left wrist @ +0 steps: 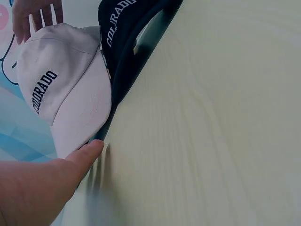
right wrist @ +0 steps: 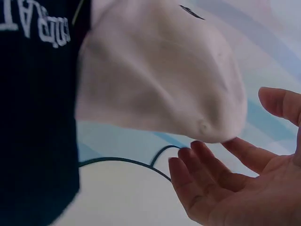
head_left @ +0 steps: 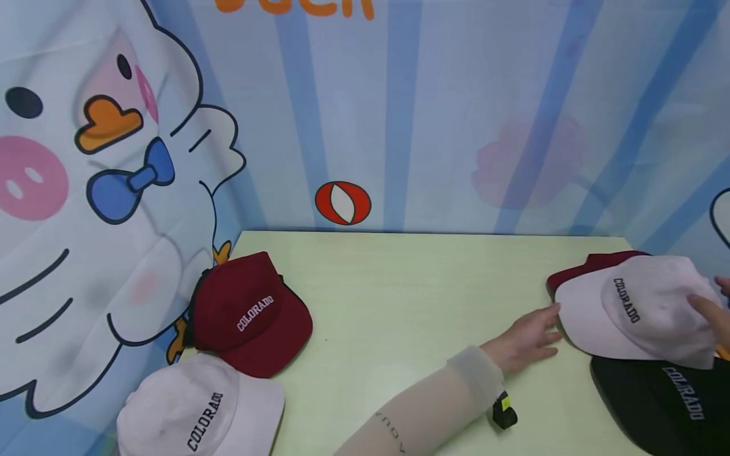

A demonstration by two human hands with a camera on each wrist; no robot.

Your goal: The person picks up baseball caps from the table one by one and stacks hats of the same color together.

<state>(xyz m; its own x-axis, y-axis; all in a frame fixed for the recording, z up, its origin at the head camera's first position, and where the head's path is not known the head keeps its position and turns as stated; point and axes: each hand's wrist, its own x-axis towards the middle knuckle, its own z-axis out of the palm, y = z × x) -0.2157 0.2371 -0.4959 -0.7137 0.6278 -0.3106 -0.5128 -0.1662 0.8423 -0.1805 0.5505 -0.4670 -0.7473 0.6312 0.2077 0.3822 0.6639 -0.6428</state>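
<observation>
On the right of the head view, a white Colorado cap (head_left: pixel 656 310) lies over a dark red cap (head_left: pixel 604 258) and a black Colorado cap (head_left: pixel 644 399). My left hand (head_left: pixel 527 342) reaches to the white brim, fingers spread and fingertips right at its edge. In the left wrist view, that hand's thumb (left wrist: pixel 87 153) extends along the brim's lower side. My right hand (right wrist: pixel 230 183) is at the crown's back end, its fingers relaxed and apart, fingertips against the lower rim in the right wrist view. Only part of it shows in the head view.
At the left of the pale table (head_left: pixel 399 304), a dark red Colorado cap (head_left: pixel 245 316) sits behind another white Colorado cap (head_left: pixel 194 411). A blue cartoon-printed backdrop (head_left: pixel 445 114) rises behind the table and along its left side. A black strap device (head_left: pixel 504 411) hangs at my left wrist.
</observation>
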